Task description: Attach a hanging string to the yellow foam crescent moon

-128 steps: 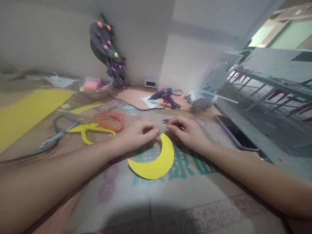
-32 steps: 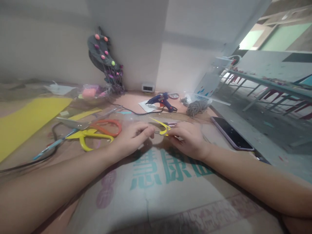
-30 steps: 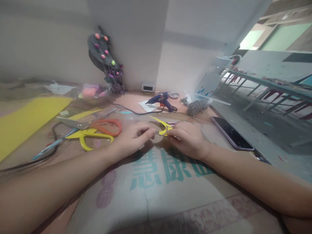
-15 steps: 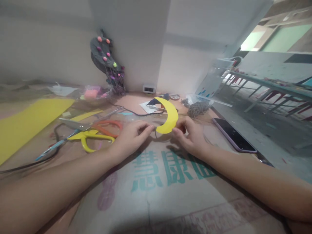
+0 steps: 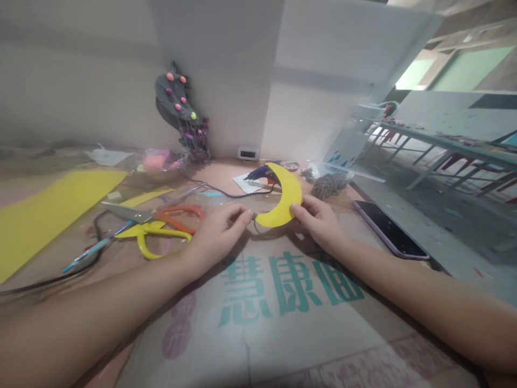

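A yellow crescent-moon cutout [image 5: 290,194] stands upright over the table. My right hand [image 5: 319,218] pinches its lower right edge between thumb and fingers. Beside its lower tip, my left hand [image 5: 220,226] is closed, thumb against fingertips, on a thin grey strand of yarn [image 5: 256,227] that loops down below the moon. How the strand runs behind the moon is hidden. Left of my left hand lie scissors with orange handles [image 5: 183,211] and a yellow-handled pair [image 5: 149,250]. Behind the cutout rests a dark blue glue gun [image 5: 258,173], partly covered by it.
A grey ball of yarn [image 5: 328,185] and a phone [image 5: 390,229] lie to the right. Yellow sheet [image 5: 52,210] covers the left side. A grey moon ornament with pompoms [image 5: 173,99] hangs against the wall, near a small digital clock [image 5: 247,153]. A black cord [image 5: 230,195] crosses the table.
The crescent has shifted slightly right, and my right thumb now lies over its face rather than at its edge. My left hand keeps its pinch. The whole view has tilted a little.
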Demonstrator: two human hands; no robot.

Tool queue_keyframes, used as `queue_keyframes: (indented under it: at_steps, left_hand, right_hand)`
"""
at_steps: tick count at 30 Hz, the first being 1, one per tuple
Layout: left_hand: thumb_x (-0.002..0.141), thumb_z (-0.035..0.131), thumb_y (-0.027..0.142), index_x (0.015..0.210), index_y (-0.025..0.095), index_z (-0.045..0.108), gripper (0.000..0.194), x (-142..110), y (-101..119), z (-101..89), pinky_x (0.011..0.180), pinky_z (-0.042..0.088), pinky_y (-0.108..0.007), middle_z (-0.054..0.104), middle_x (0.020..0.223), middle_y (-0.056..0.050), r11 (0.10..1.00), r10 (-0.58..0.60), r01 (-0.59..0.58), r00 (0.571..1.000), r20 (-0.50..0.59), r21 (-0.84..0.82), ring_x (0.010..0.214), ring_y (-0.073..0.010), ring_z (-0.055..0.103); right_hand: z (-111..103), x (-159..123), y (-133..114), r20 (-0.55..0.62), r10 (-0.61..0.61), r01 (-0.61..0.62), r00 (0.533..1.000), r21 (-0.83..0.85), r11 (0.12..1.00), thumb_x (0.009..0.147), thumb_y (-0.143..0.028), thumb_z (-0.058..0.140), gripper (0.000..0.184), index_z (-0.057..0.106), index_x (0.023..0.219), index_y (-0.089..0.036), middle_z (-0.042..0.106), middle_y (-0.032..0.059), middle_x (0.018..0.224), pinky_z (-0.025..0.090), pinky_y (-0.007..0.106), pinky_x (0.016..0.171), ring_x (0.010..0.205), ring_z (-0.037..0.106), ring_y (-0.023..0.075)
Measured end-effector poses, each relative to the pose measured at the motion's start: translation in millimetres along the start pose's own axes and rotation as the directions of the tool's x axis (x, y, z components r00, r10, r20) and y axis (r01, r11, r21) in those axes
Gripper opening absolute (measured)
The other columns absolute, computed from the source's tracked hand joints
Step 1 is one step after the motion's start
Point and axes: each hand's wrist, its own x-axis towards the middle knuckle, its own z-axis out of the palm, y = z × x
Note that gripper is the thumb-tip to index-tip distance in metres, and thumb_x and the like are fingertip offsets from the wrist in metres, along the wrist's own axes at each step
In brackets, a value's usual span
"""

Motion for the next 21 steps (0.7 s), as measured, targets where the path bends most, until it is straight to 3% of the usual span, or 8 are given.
queue_keyframes:
  at_steps: [3,6,9,12,18,21]
  left_hand:
    - [0.097,0.041,0.040,0.081,0.018,0.057,0.031,-1,-1,-0.1,0.071,0.042,-0.026,0.062,0.082,0.000,0.996,-0.063,0.062,0.998,-0.022,-0.059,0.079,-0.0164,0.057]
    - [0.098,0.039,0.041,0.080,0.019,0.055,0.032,-1,-3,0.1,0.069,0.043,-0.026,0.061,0.081,-0.001,0.994,-0.055,0.058,0.998,0.028,-0.097,0.078,-0.0164,0.056]
    - [0.098,0.040,0.040,0.078,0.018,0.055,0.033,-1,-4,0.5,0.072,0.043,-0.027,0.061,0.080,-0.001,0.997,0.024,-0.016,0.994,0.103,-0.072,0.079,-0.0167,0.055]
    - [0.098,0.041,0.039,0.079,0.018,0.056,0.032,-1,-5,1.4,0.075,0.041,-0.027,0.061,0.083,-0.001,0.998,0.054,-0.047,0.988,0.144,-0.050,0.081,-0.0167,0.054]
    - [0.097,0.040,0.037,0.076,0.018,0.053,0.031,1,-6,3.6,0.070,0.038,-0.027,0.057,0.080,0.000,0.996,0.060,-0.045,0.977,0.203,-0.078,0.079,-0.0158,0.053]
    - [0.097,0.040,0.038,0.077,0.018,0.053,0.032,2,-5,3.8,0.069,0.038,-0.027,0.058,0.079,0.000,0.997,0.032,-0.016,0.974,0.222,-0.075,0.078,-0.0159,0.054]
  right_hand:
    - [-5,-3,-2,0.018,-0.110,0.110,0.994,0.009,0.994,0.096,-0.048,0.041,0.043,0.052,0.065,-0.020,0.053,0.0005,0.063,0.042,0.027,0.058,0.060,0.050,0.0142]
    - [-12,0,-3,-0.091,-0.135,0.133,0.987,-0.022,0.991,0.100,-0.042,0.031,0.045,0.056,0.068,-0.021,0.057,0.0030,0.065,0.045,0.030,0.061,0.063,0.052,0.0168]
    - [-19,11,-3,-0.167,-0.056,0.039,0.984,-0.104,0.994,0.096,-0.039,0.042,0.033,0.058,0.074,-0.021,0.060,0.0031,0.072,0.046,0.029,0.062,0.069,0.054,0.0174]
    - [-26,23,4,-0.168,0.050,-0.064,0.985,-0.075,0.995,0.089,-0.041,0.056,0.023,0.061,0.087,-0.019,0.065,0.0028,0.085,0.048,0.029,0.067,0.076,0.059,0.0171]
    - [-42,40,26,-0.129,0.082,-0.101,0.988,-0.147,0.984,0.082,-0.046,0.064,0.037,0.064,0.108,-0.019,0.067,0.0094,0.112,0.050,0.041,0.091,0.100,0.063,0.0230]
    - [-43,51,32,-0.053,0.066,-0.075,0.996,-0.170,0.983,0.082,-0.045,0.065,0.048,0.059,0.124,-0.021,0.063,0.0120,0.125,0.049,0.044,0.097,0.110,0.062,0.0254]
